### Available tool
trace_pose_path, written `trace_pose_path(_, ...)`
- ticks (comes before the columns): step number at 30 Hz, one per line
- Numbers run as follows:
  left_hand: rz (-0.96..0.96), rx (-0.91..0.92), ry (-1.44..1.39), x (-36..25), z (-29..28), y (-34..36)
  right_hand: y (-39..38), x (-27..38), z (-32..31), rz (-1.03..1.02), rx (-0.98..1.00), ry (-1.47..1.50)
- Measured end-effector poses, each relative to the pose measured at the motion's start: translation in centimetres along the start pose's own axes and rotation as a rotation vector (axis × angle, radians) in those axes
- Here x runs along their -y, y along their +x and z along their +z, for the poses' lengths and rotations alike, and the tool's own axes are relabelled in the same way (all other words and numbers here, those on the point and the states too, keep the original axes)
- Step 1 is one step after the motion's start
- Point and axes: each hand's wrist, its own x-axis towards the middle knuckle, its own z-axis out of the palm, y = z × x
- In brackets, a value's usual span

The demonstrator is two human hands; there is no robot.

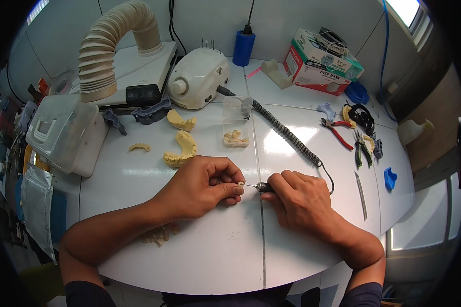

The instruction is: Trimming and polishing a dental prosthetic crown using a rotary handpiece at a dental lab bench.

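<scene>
My left hand (200, 187) pinches a small off-white piece, like a dental crown (241, 183), between thumb and fingertips. My right hand (303, 199) grips a dark rotary handpiece (264, 187), its thin metal bur pointing left and reaching the crown; exact contact is too small to tell. Beyond my left hand lie two yellow dental models (185, 145) and a short tooth row (140, 147). A lidded clear box (236, 146) standing open holds several small tooth-coloured pieces. Partly under my left forearm is a cluster of beige pieces (160, 235).
A coiled black cord (284, 130) runs from the white motor unit (200, 77) toward my right hand. Red-handled pliers (340, 135), green-handled pliers (362, 151) and a metal knife (361, 197) lie at right. A ribbed hose (100, 56) and plastic case (66, 133) stand at left.
</scene>
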Motion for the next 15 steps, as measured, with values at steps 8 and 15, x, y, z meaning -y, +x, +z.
trace_pose_path(8,0.002,-0.005,0.004,-0.04,0.05,-0.02,0.03,0.04,-0.06,-0.002,0.008,-0.003)
trace_pose_path(15,0.004,0.000,-0.002,0.03,0.06,-0.05,0.10,0.04,-0.13,-0.008,0.015,0.000)
